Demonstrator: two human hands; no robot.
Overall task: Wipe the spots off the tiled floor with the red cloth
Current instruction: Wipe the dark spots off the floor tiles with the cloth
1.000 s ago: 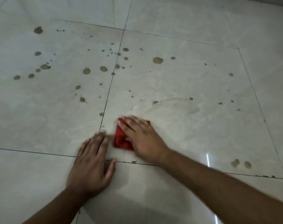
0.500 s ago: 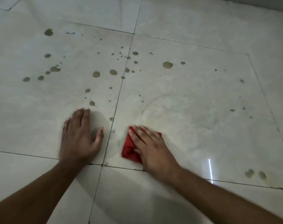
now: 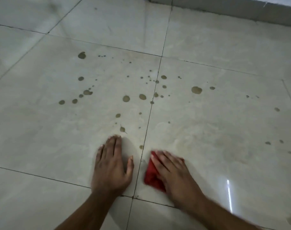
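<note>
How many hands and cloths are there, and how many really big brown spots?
Hands: 2 (left hand, right hand)
Red cloth: 1
Biggest brown spots: 2 (far-left spot, right-tile spot); smaller ones too many to count
Total: 5

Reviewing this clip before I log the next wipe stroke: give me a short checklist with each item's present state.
1. Right hand flat on the red cloth: ok.
2. Cloth lying on the floor tile: ok.
3. Left hand flat on the floor, away from the cloth: ok.
4. Nearest spot on the grout line, ahead of the cloth, uncovered: ok.
5. Floor free of spots: not ok, many lie beyond both hands.
6. Cloth damp: cannot tell.
</note>
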